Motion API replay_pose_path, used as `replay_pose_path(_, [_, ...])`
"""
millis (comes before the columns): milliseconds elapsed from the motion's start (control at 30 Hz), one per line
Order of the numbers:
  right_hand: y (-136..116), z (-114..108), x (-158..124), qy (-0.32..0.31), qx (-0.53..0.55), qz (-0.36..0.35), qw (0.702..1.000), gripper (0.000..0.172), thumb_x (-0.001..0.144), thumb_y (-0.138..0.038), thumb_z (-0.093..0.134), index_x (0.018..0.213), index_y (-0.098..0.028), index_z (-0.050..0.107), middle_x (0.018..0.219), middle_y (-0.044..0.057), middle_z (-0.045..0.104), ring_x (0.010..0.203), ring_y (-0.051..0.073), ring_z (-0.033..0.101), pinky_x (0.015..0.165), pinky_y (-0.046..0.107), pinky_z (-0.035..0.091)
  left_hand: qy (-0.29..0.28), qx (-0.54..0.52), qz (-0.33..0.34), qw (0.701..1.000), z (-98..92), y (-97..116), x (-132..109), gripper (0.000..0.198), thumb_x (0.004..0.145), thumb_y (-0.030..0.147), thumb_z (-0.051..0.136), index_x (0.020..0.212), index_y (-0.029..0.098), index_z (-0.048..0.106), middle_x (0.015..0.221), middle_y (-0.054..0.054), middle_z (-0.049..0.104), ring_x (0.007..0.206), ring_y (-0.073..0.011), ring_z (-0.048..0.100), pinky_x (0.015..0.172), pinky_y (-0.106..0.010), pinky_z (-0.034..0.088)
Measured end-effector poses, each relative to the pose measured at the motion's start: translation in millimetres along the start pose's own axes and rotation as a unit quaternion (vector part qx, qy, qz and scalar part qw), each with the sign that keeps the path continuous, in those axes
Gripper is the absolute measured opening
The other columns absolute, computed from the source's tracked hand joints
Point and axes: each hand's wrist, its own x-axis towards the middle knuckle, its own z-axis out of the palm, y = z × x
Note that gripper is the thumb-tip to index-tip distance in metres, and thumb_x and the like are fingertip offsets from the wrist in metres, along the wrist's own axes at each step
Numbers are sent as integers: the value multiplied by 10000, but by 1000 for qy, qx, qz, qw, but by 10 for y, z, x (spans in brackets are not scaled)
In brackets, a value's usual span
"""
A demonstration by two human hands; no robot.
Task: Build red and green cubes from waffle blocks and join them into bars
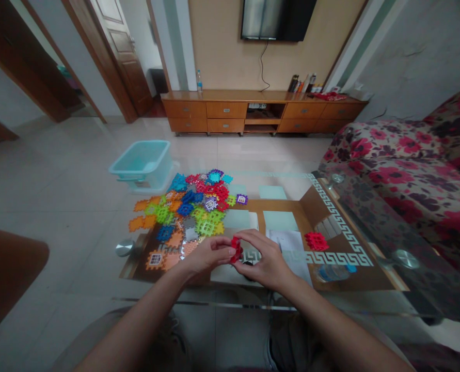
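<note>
Over the near side of the glass table, both my hands meet on a small red interlocking building piece (235,250). My left hand (213,254) pinches it from the left between thumb and fingers. From the other side my right hand (264,257) grips its top and bottom edges, thumb below. A red block of joined pieces (316,241) lies on the table to the right of my hands. Left of them spreads a pile of toothed pieces (205,226) in orange, green, blue, grey, red and purple. My fingers partly cover the held piece.
Past the pile's far left stands a translucent teal tub (142,160). Papers (286,240) and a plastic bottle (334,273) show at or under the glass table (355,253). A floral sofa (403,155) is at right; a wooden TV cabinet (225,111) lines the far wall.
</note>
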Motion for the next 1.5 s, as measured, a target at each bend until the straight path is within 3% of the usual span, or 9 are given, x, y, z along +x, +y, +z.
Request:
replay_pose_path(367, [21, 18, -21, 11, -3, -37, 999, 501, 794, -202, 741, 1266, -248, 580, 1147, 96, 690, 1062, 240, 657, 922, 374, 551, -16, -14, -7, 1000, 2, -22, -1, 513, 562, 406, 934, 937, 104, 758, 913, -113, 729, 813, -171, 630, 795, -291, 467])
replay_pose_path(800, [-13, 24, -27, -14, -2, -26, 1000, 540, 795, -172, 734, 1292, -275, 549, 1187, 74, 665, 1101, 224, 636, 953, 361, 540, -25, -16, 12, 1000, 15, -43, 11, 466, 612, 366, 910, 961, 106, 743, 862, -85, 700, 774, -151, 608, 746, -263, 444])
replay_pose_path(967, [-17, 2, -19, -23, -20, -14, 999, 683, 767, -234, 780, 1376, -253, 474, 1271, 107, 616, 1177, 249, 594, 1004, 393, 514, -17, -45, 5, 999, 16, -27, 2, 453, 630, 343, 895, 987, 115, 736, 926, -112, 716, 842, -187, 639, 792, -298, 468])
replay_pose_path(1133, [-6, -8, -6, -11, -40, -12, 999, 583, 748, -199, 762, 1279, -258, 527, 1204, 90, 630, 1134, 248, 598, 978, 402, 514, -25, -41, 9, 999, 30, -6, -10, 441, 653, 345, 879, 996, 106, 738, 943, -129, 724, 891, -211, 654, 809, -307, 469])
replay_pose_path(1500, [-30, -48, 12, -21, -64, -7, 998, 581, 718, -213, 758, 1252, -252, 534, 1213, 97, 618, 1147, 261, 583, 993, 422, 495, -22, -37, 7, 999, 54, -1, -14, 449, 637, 355, 886, 982, 105, 743, 922, -128, 724, 879, -204, 643, 795, -298, 455])
